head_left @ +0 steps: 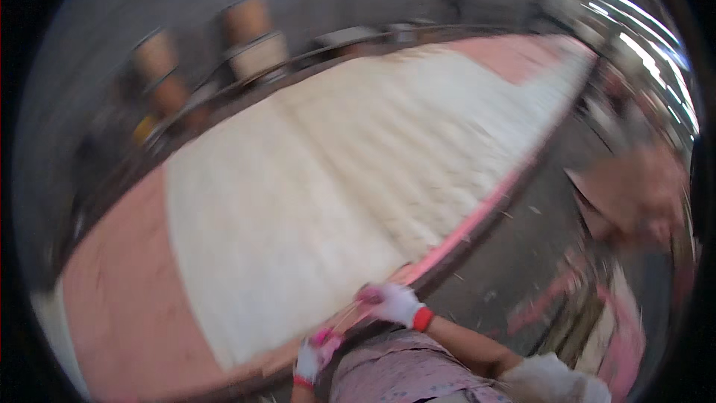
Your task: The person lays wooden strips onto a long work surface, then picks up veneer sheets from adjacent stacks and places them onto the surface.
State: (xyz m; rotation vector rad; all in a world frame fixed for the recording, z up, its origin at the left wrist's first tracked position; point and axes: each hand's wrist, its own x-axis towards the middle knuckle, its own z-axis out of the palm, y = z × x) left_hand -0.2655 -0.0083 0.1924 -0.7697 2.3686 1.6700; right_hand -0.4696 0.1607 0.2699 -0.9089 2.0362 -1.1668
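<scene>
A long table [477, 239] carries large cream sheets [261, 231] with pink sheets [134, 283] at the left and at the far end, all blurred. At its near edge, my left hand [317, 358], in a white glove with pink stains and a red cuff, is closed at one end of a thin tan strip [344, 317]. My right hand [391, 302], gloved alike, is closed at the other end, by the pink edge of the table. The fine detail of both grips is smeared.
Brown cylindrical objects [246, 22] stand along the grey wall behind the table. To the right lie pink-brown boards [626, 194] and long scraps [567, 328] on the dark floor [514, 239]. Blurred clutter and ceiling lights fill the far right.
</scene>
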